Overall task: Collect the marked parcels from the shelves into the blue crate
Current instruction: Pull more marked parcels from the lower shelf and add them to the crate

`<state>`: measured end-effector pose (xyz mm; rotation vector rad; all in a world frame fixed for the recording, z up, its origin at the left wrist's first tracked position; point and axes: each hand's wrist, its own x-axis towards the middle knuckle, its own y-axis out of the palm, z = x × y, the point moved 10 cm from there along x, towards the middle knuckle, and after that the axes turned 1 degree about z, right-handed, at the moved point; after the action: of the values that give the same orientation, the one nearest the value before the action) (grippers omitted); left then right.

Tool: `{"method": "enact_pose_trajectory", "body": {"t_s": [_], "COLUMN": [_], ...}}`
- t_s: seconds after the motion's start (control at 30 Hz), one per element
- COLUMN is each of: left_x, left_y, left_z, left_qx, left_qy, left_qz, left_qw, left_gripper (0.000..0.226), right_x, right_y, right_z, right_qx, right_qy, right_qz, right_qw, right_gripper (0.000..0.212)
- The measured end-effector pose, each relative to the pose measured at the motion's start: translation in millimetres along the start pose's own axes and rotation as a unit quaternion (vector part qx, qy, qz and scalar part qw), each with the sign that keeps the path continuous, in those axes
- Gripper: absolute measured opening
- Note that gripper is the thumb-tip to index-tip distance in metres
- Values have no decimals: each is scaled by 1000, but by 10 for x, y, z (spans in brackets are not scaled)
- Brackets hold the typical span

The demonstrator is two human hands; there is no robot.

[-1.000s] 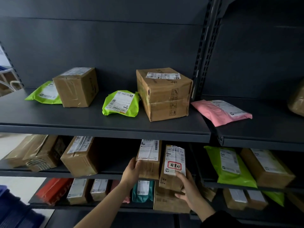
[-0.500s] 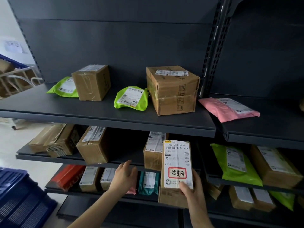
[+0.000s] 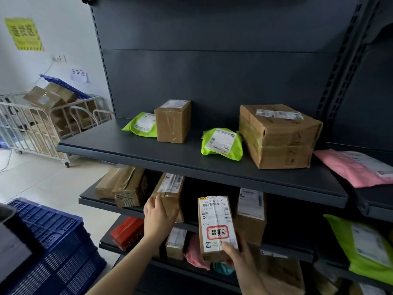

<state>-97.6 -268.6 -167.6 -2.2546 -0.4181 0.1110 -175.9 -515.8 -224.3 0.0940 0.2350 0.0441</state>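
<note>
The right hand [image 3: 244, 264] grips the marked parcel [image 3: 215, 222] by its lower end, apparently to keep its red-framed label readable; left of it, the left hand [image 3: 157, 219] touches a brown box [image 3: 171, 193], its grip unclear.

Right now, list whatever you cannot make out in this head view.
All in the head view:
Blue crate: inside not shown; cut off by the left and bottom edges.
Marked parcel: lower end covered by the right hand; small print too small.
Left hand on the brown box: grip or mere touch, fingers hidden by its own back.
Pink mailer: cut off by the right edge.
</note>
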Motion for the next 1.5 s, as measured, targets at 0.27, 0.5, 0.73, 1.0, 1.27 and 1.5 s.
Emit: {"method": "enact_pose_trajectory", "body": {"t_s": [0.27, 0.5, 0.73, 1.0, 1.27, 1.5], "left_x": [710, 695, 329, 273, 297, 783], "left_y": [295, 462, 704, 790, 211, -448], "left_z": [7, -93, -394, -484, 74, 931], "left_qx": [113, 124, 134, 143, 59, 81], "left_qy": [8, 108, 185, 186, 170, 52], "left_qz": [117, 143, 160, 168, 64, -2], "left_qw": [987, 976, 960, 957, 982, 995], "left_gripper": [98, 88, 92, 95, 63, 66], "right_x": [371, 278, 77, -70, -93, 106], "right_y": [399, 408, 171, 14, 426, 1361], "right_z": [-105, -309, -333, -203, 110, 78], "right_qx": [19, 83, 104, 95, 35, 23], "right_qy": [33, 67, 56, 25, -48, -36], "right_qz": [-90, -204, -246, -229, -155, -42], "right_qw": [995, 973, 962, 969, 986, 998], "right_gripper": [60, 54, 69, 72, 58, 51]}}
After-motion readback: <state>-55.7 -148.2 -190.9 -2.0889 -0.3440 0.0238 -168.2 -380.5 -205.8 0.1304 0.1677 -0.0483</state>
